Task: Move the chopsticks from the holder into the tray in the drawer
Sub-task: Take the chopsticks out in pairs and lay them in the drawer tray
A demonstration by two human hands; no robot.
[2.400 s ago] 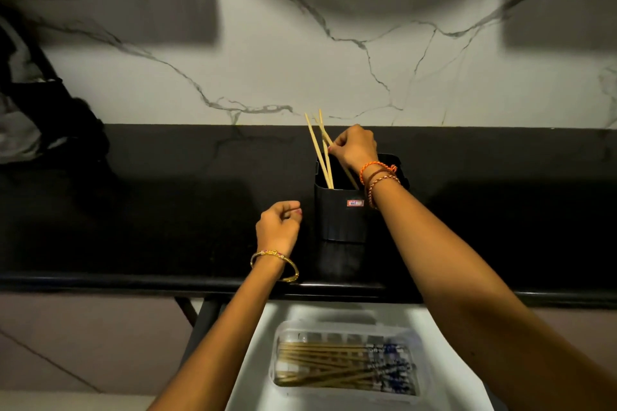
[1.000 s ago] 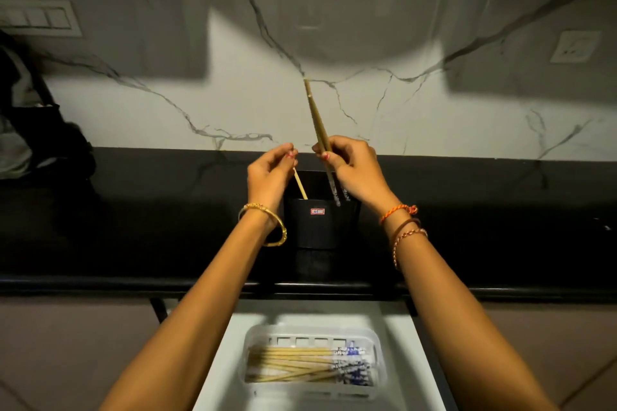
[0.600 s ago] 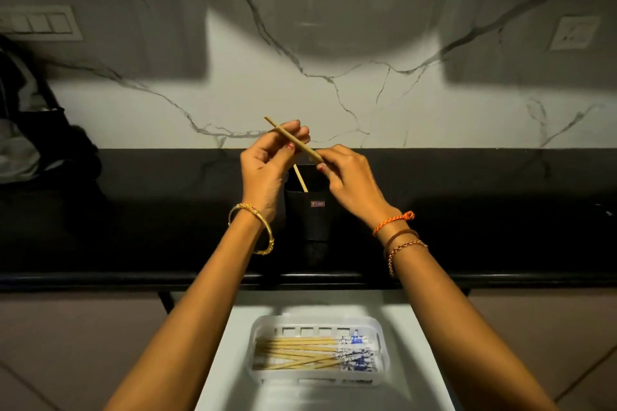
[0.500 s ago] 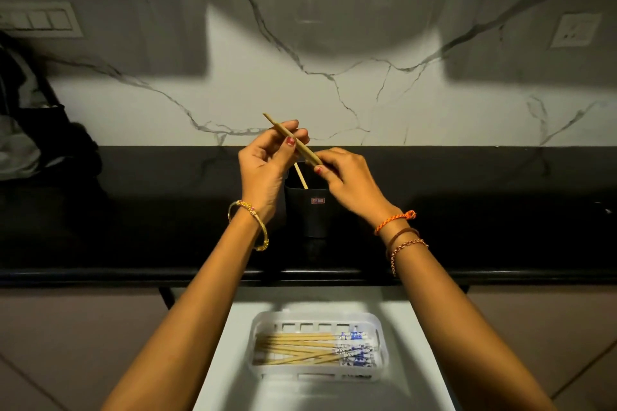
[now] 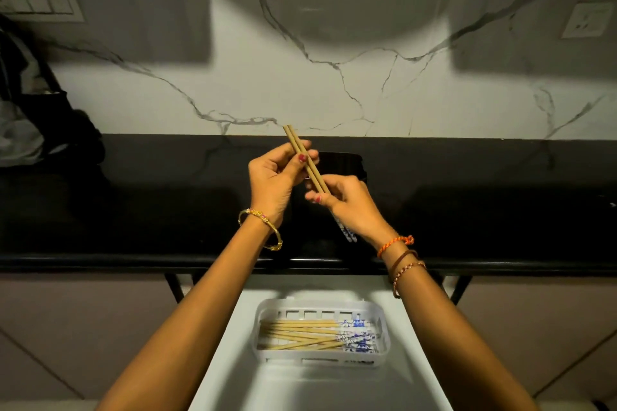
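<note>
At the upper left of the frame a switch panel (image 5: 40,3) sits on the marble wall, no writing legible. In the centre, the left hand (image 5: 273,177) pinches two chopsticks (image 5: 305,160) between thumb and curled fingers. Just right, the right hand (image 5: 347,203) curls round their lower part, the blue-patterned ends poking out below its wrist. The black holder (image 5: 344,165) stands behind both hands on the dark counter (image 5: 133,210), any label hidden. Low centre, the white tray (image 5: 384,340) in the open drawer (image 5: 233,360) holds more chopsticks. A wall socket (image 5: 586,20) is upper right.
</note>
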